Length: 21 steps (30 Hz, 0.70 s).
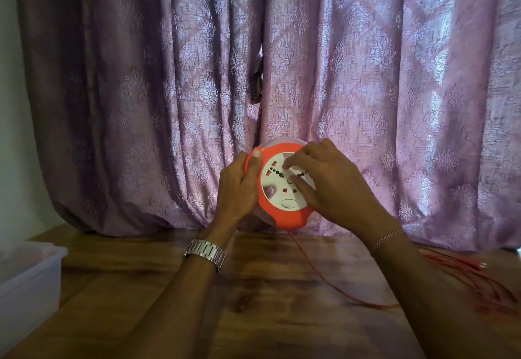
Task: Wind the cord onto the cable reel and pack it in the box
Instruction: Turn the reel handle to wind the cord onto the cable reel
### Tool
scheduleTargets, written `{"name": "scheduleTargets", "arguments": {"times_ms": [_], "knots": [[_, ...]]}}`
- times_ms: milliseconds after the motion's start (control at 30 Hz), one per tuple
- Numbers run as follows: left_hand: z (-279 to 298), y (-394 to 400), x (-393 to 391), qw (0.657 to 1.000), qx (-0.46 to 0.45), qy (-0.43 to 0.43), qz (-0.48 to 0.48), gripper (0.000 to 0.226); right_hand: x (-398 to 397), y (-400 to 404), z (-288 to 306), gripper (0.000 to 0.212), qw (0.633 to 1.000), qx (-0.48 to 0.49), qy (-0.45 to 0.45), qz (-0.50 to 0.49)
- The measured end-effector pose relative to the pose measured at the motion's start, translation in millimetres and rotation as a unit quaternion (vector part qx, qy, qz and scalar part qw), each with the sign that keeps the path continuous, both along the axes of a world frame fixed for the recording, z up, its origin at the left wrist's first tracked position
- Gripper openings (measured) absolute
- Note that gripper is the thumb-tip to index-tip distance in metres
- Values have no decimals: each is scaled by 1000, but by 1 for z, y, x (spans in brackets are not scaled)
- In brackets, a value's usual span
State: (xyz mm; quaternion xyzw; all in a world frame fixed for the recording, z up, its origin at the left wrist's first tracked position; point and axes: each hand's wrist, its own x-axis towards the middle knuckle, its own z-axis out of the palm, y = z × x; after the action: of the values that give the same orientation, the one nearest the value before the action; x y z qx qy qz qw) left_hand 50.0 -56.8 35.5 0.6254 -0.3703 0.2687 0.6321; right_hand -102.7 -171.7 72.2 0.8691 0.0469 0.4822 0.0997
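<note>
Winding incomplete: left hand (239, 186) grips cable reel (282, 189); right hand (329, 186) fingers curled on its face. Cord (462, 277) heaped rightward; box (31, 271) unpacked.

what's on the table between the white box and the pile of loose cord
Only bare wooden table and one cord strand from the reel; forearms cross above, in the head view.

Big purple patterned curtain (366, 76) is hanging across pretty much the whole background, bunching up where it's meeting the wooden surface (253, 302). Light is glowing through it in diamond patches, mostly on the right. A strip of pale wall (11, 104) is peeking out on the far left.
</note>
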Motion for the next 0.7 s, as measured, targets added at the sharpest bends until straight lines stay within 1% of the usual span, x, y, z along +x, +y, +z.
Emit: {"name": "scheduleTargets", "arguments": {"times_ms": [33, 67, 133, 167, 233, 400, 467, 533, 600, 700], "knots": [[0, 0, 0, 1000, -3, 3, -7, 55, -2, -1, 2, 28, 999, -16, 39, 7], [0, 0, 0, 1000, -6, 3, -13, 54, -5, -2, 3, 38, 996, -16, 90, 10], [0, 0, -1, 1000, -8, -1, -17, 52, -8, 1, 4, 55, 986, -9, 168, -8], [0, -1, -2, 1000, -5, -4, -14, 52, -7, 2, 3, 59, 982, -17, 186, -22], [-1, -2, -2, 1000, 3, -7, -4, 51, -6, 5, 0, 60, 980, -30, 190, -42], [-3, -3, -4, 1000, 13, -10, -17, 56, -2, 0, -5, 54, 987, -30, 150, -56], [-3, -3, -5, 1000, 13, -15, -10, 55, -3, -4, -6, 56, 991, -23, 119, -64], [-2, -4, -5, 1000, 7, -17, -12, 55, -4, -6, -8, 56, 995, 9, 63, -72], [0, -4, -5, 1000, 2, -15, -16, 54, -1, -7, -9, 62, 995, 65, 1, -79], [0, -3, -5, 1000, 4, -12, -16, 52, 4, -5, -13, 64, 991, 84, -36, -93]]}}
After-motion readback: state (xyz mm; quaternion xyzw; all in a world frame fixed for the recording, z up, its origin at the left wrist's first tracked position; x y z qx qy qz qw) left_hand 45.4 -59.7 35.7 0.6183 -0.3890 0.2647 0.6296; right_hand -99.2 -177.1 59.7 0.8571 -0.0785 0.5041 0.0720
